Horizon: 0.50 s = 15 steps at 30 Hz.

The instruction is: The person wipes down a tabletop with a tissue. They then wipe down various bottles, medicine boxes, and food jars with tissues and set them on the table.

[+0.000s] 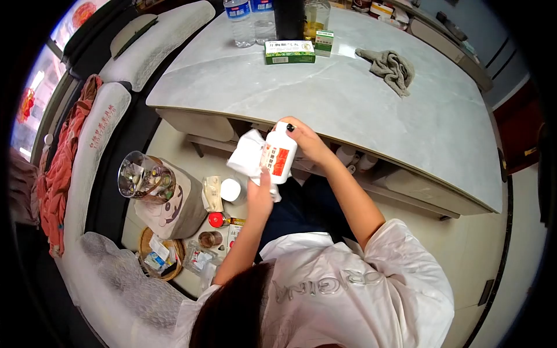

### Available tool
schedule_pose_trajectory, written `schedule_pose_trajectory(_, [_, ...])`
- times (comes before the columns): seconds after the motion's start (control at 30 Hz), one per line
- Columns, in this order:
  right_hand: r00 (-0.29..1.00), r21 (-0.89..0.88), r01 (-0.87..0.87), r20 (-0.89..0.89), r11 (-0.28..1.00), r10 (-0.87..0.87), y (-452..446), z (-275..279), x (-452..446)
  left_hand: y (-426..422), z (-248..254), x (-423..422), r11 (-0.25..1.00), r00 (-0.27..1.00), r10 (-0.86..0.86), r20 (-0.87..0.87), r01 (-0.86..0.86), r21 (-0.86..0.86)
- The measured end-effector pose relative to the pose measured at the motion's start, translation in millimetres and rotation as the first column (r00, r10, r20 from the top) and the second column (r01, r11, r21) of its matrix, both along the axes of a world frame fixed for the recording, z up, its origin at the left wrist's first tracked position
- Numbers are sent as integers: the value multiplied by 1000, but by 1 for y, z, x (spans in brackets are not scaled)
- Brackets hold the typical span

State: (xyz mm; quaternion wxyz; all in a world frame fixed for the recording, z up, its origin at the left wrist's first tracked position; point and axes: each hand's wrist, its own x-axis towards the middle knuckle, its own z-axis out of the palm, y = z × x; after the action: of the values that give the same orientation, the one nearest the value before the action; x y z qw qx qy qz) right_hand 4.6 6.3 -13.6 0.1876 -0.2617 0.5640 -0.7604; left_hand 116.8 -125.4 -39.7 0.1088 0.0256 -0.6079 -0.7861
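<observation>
A white plastic bottle (282,155) with a red label panel and printed characters is held tilted over my lap, just in front of the table edge. My right hand (306,141) wraps its upper end, with a dark-nailed thumb near the neck. My left hand (260,194) grips a crumpled white tissue (248,152) against the bottle's left side, its thumb touching the lower part of the label. Most of the left fingers are hidden behind the tissue and bottle.
On the marble-topped table (232,81) are a green-and-white box (289,52), a smaller box (324,43), water bottles (239,23) and a grey cloth (390,68). To my left stand a bin (174,209), a wicker basket (143,246), a red-lidded jar (217,219) and a sofa (125,290).
</observation>
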Motion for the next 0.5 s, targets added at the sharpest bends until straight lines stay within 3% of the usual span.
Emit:
schedule_pose_trajectory(0.07, [999, 79, 41, -28, 996, -38, -11, 1, 9, 3, -4, -1, 929, 968, 95, -231, -169, -330])
schedule_pose_trajectory(0.13, [944, 432, 243, -311, 868, -110, -18, 22, 29, -13, -10, -8, 578, 972, -25, -233, -176, -797])
schedule_pose_trajectory(0.2, [951, 379, 268, -252, 886, -180, -22, 21, 40, -5, 13, -12, 509, 926, 63, -373, -351, -786])
schedule_pose_trajectory(0.33, [939, 359, 308, -266, 881, -220, -10, 31, 41, -9, 27, -20, 660, 971, -14, -240, -171, -731])
schedule_pose_trajectory(0.37, [910, 327, 352, -339, 877, -239, -9, 33, 41, -15, 31, -25, 760, 992, -67, -109, -20, -649])
schedule_pose_trajectory(0.4, [924, 337, 289, -345, 896, -168, -6, 37, 41, -20, 30, -27, 920, 974, -222, 39, 222, -324])
schedule_pose_trajectory(0.43, [931, 348, 227, -350, 910, -98, -1, 45, 40, -29, 22, -28, 920, 913, -390, 116, 392, 2])
schedule_pose_trajectory(0.47, [935, 360, 166, -355, 918, -29, 3, 51, 38, -38, 8, -28, 801, 817, -561, 132, 496, 336])
schedule_pose_trajectory(0.5, [958, 259, 34, -282, 965, 43, 6, 50, 35, -44, -2, -28, 633, 739, -672, 46, 541, 554])
